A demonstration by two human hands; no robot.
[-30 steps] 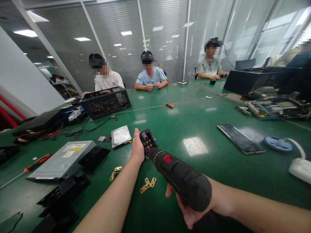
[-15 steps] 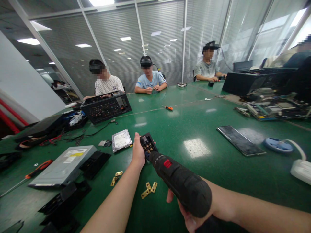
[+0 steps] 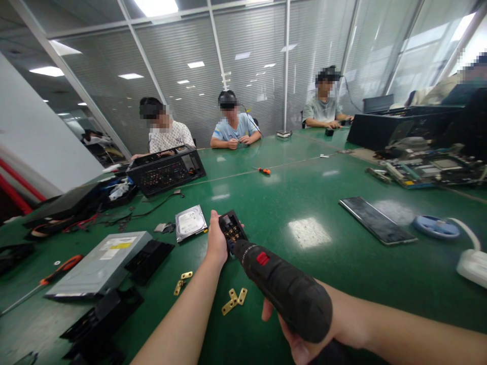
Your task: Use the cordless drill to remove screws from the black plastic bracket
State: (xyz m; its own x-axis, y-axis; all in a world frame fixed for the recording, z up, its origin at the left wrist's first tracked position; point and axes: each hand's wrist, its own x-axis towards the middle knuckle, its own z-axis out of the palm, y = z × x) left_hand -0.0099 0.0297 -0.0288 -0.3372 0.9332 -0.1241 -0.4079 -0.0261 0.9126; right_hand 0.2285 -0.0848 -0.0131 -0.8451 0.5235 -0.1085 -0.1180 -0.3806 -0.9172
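Note:
My left hand (image 3: pixel 217 239) is wrapped round a small black block (image 3: pixel 233 227) with brass-coloured parts inside, holding it above the green table (image 3: pixel 274 203). A black power screwdriver (image 3: pixel 285 289) with a red switch is gripped by my right hand (image 3: pixel 292 329), its front end against the block's near end; the bit's tip is hidden. Several brass plates (image 3: pixel 229 306) lie below my hands, beside my left forearm. Left of the block rests a silver hard drive (image 3: pixel 190 223).
At the left are a grey optical drive (image 3: pixel 102 261), black brackets (image 3: pixel 102 314) and an orange-handled screwdriver (image 3: pixel 63 268). A phone (image 3: pixel 376 220) and circuit boards (image 3: pixel 433 165) lie right. Three people sit across, one behind a black case (image 3: pixel 167 172).
The view has tilted very slightly. Both hands keep their grips, and the power screwdriver stays against the block.

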